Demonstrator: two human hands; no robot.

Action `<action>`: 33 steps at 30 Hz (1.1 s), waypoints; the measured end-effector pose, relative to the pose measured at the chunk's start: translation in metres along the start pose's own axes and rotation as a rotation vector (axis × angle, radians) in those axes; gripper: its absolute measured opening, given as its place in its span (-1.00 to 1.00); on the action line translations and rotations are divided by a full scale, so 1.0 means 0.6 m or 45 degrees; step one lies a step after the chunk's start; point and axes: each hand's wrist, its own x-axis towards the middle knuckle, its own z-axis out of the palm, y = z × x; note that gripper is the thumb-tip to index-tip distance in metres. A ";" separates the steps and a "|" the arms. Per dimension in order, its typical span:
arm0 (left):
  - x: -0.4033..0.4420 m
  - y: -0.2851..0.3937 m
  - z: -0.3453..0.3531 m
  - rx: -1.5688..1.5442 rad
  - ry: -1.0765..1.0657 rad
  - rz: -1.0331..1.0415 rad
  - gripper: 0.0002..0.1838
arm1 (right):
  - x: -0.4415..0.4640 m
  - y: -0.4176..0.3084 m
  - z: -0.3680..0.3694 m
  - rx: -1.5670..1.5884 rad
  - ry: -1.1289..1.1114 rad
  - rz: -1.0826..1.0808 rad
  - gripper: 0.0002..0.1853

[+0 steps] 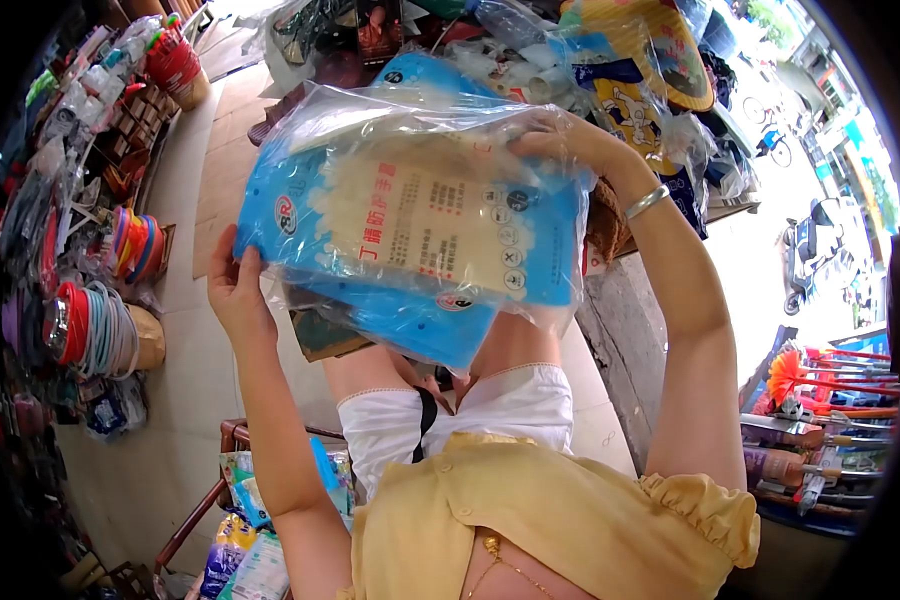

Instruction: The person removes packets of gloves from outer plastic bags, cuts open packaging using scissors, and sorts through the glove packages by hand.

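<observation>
In front of me, over my lap, is a blue-and-cream packet of nitrile gloves (350, 210) with red Chinese print, partly within a loose clear plastic bag (320, 110). My left hand (240, 285) pinches its lower left edge between thumb and fingers. At the upper right, my right hand (560, 138) reaches into the bag's clear film, its fingers closed over the packet's far edge. Another blue packet (400, 320) shows beneath the first, and more blue packaging (435, 75) sticks out behind it.
Bagged goods and a yellow straw hat (660, 50) are heaped ahead. Coiled hoses (105, 330) and a red tub of sticks (175, 65) stand along the left. Paintbrushes (820, 440) lie at the right. A chair (185, 535) with packets is at my left side.
</observation>
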 end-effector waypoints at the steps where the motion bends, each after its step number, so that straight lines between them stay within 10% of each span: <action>1: 0.001 0.000 0.000 0.000 -0.003 0.003 -0.59 | 0.001 -0.002 -0.002 -0.036 0.024 -0.011 -0.57; 18: -0.011 0.006 0.014 0.053 -0.048 0.042 -0.62 | -0.032 -0.023 0.028 0.995 -0.186 -0.085 -0.55; 25: -0.005 -0.008 -0.001 0.103 -0.044 -0.018 -0.57 | -0.048 -0.020 0.055 0.611 -0.063 0.256 -0.57; 27: 0.000 -0.006 -0.002 0.255 -0.070 0.107 -0.57 | -0.058 -0.030 0.057 1.086 -0.151 0.038 -0.59; 29: 0.003 0.019 0.005 0.446 -0.096 0.216 -0.58 | -0.028 0.043 0.053 0.203 0.001 -0.428 -0.58; 33: -0.003 0.069 0.051 0.827 -0.152 0.693 -0.61 | -0.054 0.028 0.072 1.200 0.040 0.131 -0.61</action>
